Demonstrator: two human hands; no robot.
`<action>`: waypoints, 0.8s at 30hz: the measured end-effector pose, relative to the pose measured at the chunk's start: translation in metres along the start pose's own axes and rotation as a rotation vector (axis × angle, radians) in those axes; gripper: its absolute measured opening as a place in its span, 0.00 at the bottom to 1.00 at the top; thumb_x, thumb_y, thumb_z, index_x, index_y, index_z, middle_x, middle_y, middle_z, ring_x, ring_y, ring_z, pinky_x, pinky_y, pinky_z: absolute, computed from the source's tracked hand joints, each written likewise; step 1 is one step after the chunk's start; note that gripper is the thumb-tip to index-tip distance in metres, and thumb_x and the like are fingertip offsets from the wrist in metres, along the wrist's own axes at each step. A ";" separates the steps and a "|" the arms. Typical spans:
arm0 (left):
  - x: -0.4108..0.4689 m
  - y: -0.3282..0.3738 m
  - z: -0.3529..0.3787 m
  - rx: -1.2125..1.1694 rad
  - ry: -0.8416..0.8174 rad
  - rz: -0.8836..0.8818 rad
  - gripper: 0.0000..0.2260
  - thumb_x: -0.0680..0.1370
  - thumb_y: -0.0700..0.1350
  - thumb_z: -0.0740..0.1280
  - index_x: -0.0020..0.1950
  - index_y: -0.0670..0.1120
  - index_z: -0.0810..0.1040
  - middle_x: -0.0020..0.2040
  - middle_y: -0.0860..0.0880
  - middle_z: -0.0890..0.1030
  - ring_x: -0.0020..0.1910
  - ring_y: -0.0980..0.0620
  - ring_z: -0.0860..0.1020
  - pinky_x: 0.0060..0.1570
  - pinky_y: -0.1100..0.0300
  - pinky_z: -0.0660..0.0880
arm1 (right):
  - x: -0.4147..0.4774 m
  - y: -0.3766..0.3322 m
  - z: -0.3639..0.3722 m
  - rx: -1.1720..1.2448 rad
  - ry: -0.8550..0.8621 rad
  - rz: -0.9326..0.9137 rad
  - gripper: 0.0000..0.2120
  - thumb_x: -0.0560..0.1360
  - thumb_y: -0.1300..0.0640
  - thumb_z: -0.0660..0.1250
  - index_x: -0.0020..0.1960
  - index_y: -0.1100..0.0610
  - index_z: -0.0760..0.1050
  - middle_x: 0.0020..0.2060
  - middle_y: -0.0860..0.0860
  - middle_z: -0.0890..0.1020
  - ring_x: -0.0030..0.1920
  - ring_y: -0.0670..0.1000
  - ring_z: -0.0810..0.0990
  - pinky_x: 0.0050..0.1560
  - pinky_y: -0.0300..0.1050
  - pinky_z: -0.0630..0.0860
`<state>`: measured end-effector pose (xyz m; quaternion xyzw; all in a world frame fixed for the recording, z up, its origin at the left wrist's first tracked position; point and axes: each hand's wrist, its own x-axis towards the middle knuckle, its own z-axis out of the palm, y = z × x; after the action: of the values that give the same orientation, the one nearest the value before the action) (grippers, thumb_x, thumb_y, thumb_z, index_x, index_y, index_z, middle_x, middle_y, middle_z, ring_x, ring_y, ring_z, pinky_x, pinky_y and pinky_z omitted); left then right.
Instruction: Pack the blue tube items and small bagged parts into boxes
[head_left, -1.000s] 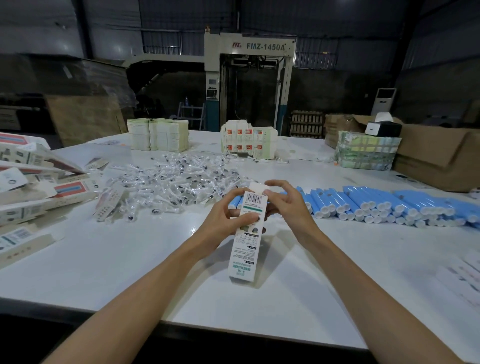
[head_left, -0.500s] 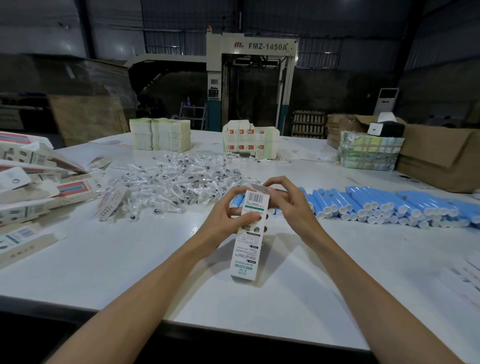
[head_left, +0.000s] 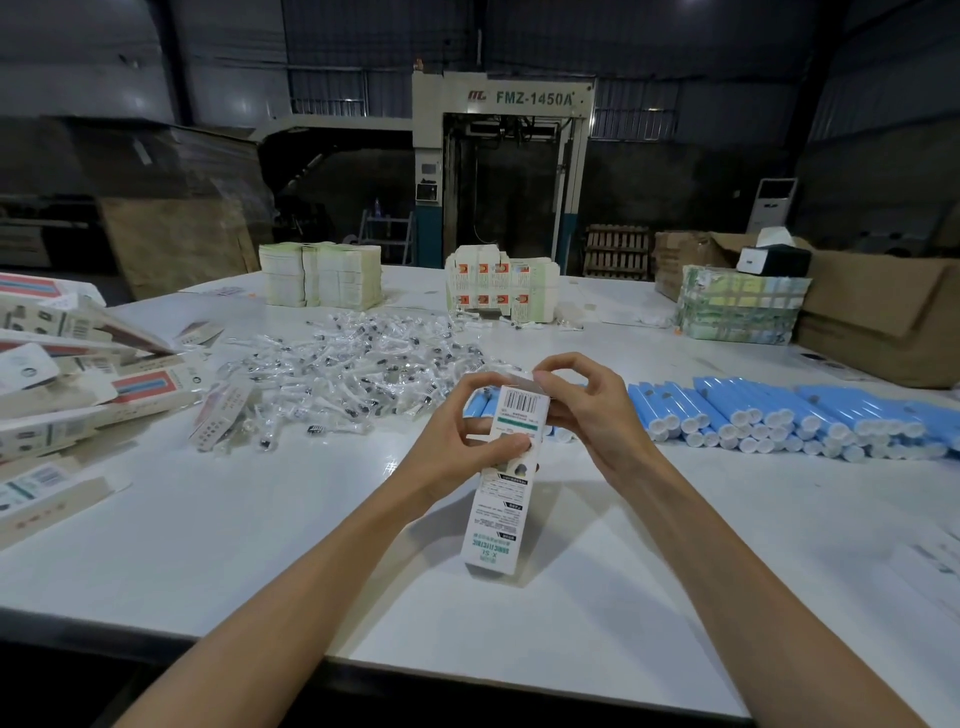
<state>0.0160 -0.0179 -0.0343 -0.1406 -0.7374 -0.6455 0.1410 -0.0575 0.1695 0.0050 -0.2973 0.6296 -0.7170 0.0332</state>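
Two bare forearms reach forward over a smooth, glossy white table (head_left: 234, 519). Between the hands stands a narrow, tall white cardboard carton (head_left: 496, 509) printed with a barcode, a green band and small text, leaning slightly. Its lower end is down at the tabletop, though contact cannot be made out.

The left hand (head_left: 457, 441) wraps the carton's upper part, fingers curled behind it and thumb pressed across the front. The right hand (head_left: 587, 410) is curled at the carton's top, thumb and forefinger pinching the end flap, and the other fingers arch loosely above.

Just behind the hands and running off to the right lies a long, low heap of blue tubes (head_left: 779, 415), smooth cylinders with round white ends facing the viewer. Behind and to the left spreads a loose pile of small bagged parts (head_left: 353, 374), crinkly clear plastic with dark bits inside.

Along the left edge, flat unfolded cartons (head_left: 78, 384) with red and blue stripes lie in an untidy overlapping stack.

Farther back on the table stand a squared block of pale green flat cartons (head_left: 322, 275), a white stack with orange-red squares (head_left: 498, 286), and a bundle (head_left: 737, 306) wrapped in clear film. A large brown corrugated box (head_left: 883, 317) sits at the right.

Beyond the table, in a dim hall, rises a grey machine (head_left: 524, 98) lettered FMZ-1450A.
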 end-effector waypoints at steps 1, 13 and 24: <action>0.000 0.001 0.000 0.005 -0.001 0.000 0.25 0.77 0.47 0.80 0.69 0.58 0.72 0.57 0.44 0.89 0.53 0.41 0.89 0.48 0.46 0.86 | 0.000 -0.001 0.000 0.001 -0.004 0.005 0.06 0.81 0.56 0.71 0.54 0.58 0.79 0.44 0.62 0.88 0.47 0.62 0.89 0.44 0.46 0.84; -0.002 0.002 -0.001 0.020 -0.008 -0.012 0.30 0.73 0.53 0.81 0.69 0.60 0.69 0.55 0.44 0.89 0.51 0.41 0.89 0.47 0.47 0.86 | -0.005 -0.006 0.002 -0.021 0.033 0.053 0.05 0.80 0.61 0.72 0.52 0.61 0.85 0.46 0.59 0.88 0.48 0.60 0.89 0.44 0.45 0.85; -0.001 0.000 0.000 -0.015 -0.033 0.013 0.33 0.76 0.48 0.81 0.73 0.64 0.67 0.57 0.43 0.89 0.52 0.39 0.88 0.49 0.43 0.86 | -0.006 -0.012 -0.007 -0.016 -0.041 0.124 0.04 0.80 0.64 0.70 0.50 0.65 0.84 0.47 0.61 0.88 0.49 0.60 0.89 0.45 0.47 0.85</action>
<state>0.0166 -0.0177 -0.0345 -0.1570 -0.7338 -0.6476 0.1321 -0.0522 0.1802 0.0133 -0.2724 0.6518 -0.7023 0.0882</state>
